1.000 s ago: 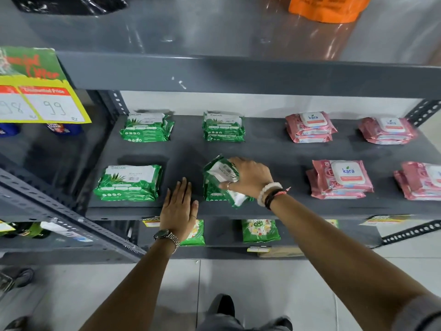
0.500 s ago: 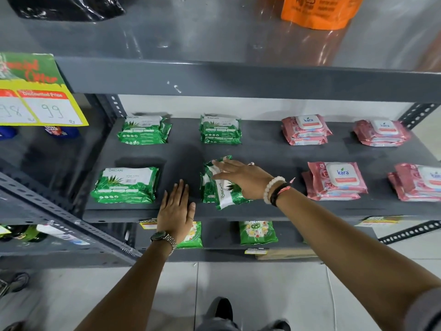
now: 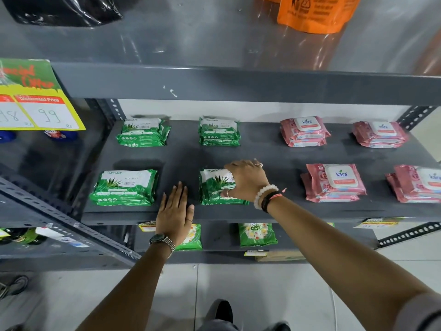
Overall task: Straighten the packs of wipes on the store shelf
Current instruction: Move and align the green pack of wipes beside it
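On the dark grey shelf [image 3: 269, 158] lie small stacks of wipes. Green Origami stacks sit at front left [image 3: 124, 187], back left [image 3: 143, 132] and back middle [image 3: 219, 131]. My right hand [image 3: 245, 180] grips the top pack of the front middle green stack [image 3: 214, 187], fingers over its far edge and thumb at its near edge; the pack lies flat and square. My left hand [image 3: 175, 211] rests flat on the bare shelf just left of that stack, fingers together, holding nothing. Pink Kara stacks lie at back [image 3: 304, 131], far back right [image 3: 380, 134], front [image 3: 334, 182] and front right edge [image 3: 417, 185].
An upper shelf [image 3: 238, 82] overhangs, bearing an orange bag [image 3: 315, 13] and a black bag [image 3: 64, 8]. A yellow-green price sign [image 3: 35, 96] hangs at left. Green packs [image 3: 257, 234] lie on the lower shelf. Slotted metal uprights stand at both sides.
The top green pack, earlier lifted and tilted in my right hand, now lies flat and aligned on the front middle stack. My left hand has barely moved.
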Tool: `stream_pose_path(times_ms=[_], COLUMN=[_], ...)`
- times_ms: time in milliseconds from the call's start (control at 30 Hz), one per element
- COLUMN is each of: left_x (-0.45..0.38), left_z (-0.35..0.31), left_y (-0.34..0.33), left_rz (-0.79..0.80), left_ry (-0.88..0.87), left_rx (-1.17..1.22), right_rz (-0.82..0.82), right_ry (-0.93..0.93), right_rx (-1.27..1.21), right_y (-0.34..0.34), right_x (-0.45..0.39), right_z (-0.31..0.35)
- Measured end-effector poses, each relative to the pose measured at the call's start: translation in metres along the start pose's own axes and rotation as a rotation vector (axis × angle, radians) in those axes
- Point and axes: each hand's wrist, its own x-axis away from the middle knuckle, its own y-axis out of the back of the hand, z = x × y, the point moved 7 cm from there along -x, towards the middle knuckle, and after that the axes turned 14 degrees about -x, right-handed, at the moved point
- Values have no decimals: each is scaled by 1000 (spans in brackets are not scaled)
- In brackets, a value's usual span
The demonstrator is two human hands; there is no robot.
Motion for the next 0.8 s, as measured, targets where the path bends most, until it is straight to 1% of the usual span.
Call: stream_pose_path(times_ms=[67,233,533,667,733,800], left_x=[0,0,0,-1,-1,-3], left_z=[-1,1,1,2,3,4], left_y=[0,-1,0,-4,-6,3], left_rz=[-2,6,-6,14,28,2], left_ry=[-2,7,-4,-8,-1,72], left_rx=[-1,-4,14,10,56,241], right_rz=[-36,-48,-54,-65,-61,-94], right_ry=[-42,-89,-56,-36,-28,-24], right_rx=[-9,-32,-43,-44,-85,-136], right_y=[-2,-6,-9,-10,-9,-2], right_x=[1,2,6,7,10,16], right_z=[3,8,11,9,4,-8])
